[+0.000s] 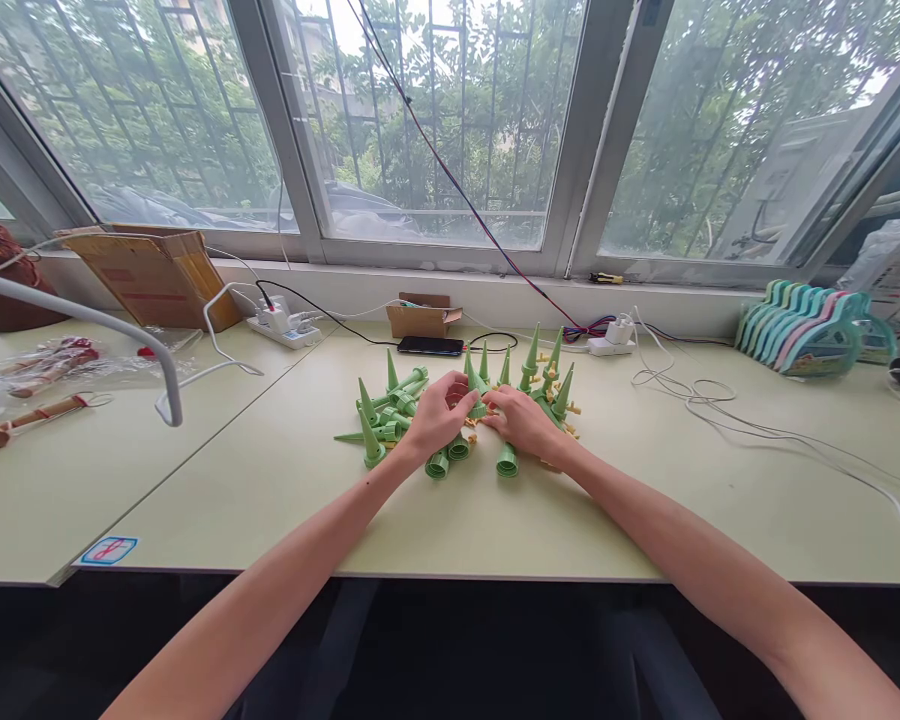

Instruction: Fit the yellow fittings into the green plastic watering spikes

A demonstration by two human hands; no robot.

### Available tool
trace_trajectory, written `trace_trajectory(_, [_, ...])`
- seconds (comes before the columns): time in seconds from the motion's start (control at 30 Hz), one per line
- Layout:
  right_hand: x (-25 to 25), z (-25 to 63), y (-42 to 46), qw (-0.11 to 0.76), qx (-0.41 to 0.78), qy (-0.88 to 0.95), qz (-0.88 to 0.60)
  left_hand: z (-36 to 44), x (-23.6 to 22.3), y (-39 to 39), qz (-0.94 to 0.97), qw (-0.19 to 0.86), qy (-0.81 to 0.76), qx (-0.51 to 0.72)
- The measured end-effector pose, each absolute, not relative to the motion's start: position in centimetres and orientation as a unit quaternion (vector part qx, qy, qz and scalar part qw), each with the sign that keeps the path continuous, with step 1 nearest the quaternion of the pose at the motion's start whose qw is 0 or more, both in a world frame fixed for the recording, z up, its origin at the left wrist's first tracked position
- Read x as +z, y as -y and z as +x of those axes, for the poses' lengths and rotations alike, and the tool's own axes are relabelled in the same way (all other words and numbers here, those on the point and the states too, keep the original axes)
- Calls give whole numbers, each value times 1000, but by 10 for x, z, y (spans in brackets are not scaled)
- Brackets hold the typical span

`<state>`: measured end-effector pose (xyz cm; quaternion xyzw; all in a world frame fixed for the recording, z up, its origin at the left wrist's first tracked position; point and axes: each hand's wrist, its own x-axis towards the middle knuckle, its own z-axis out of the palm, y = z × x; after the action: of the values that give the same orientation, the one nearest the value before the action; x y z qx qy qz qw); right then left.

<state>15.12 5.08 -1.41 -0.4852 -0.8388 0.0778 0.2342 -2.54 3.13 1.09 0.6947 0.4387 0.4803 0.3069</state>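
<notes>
My left hand [442,415] is closed on a green plastic watering spike [475,385], held tip up between thumb and fingers. Close by its base is my right hand [523,418], fingers pinched together; what they grip, if anything, is hidden. To the left lies a heap of green spikes [369,440], some standing on their wide ends and others on their sides. More spikes with small yellow-orange valves [532,362] stand beyond my right hand. Threaded open ends [507,462] face me in front of both hands. Small yellow-orange pieces [471,436] show between the hands.
Behind the spikes lie a black phone [430,346] and a small open cardboard box [423,318]. Power strips [285,330] and loose white cables [709,395] are at the back and right. Pastel hangers [806,330] stand far right. A white curved bar [105,312] crosses the left side.
</notes>
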Motion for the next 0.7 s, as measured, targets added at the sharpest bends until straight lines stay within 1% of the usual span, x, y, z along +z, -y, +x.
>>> trace_trajectory(0.27, [-18, 153, -55, 245, 74, 843, -474, -25, 12, -30, 695, 300, -443, 480])
trace_trajectory(0.53, [-21, 154, -58, 287, 95, 844, -443, -26, 11, -31, 700, 301, -441, 475])
trace_trajectory(0.7, [-19, 154, -57, 299, 113, 836, -447, -26, 10, -32, 699, 297, -443, 476])
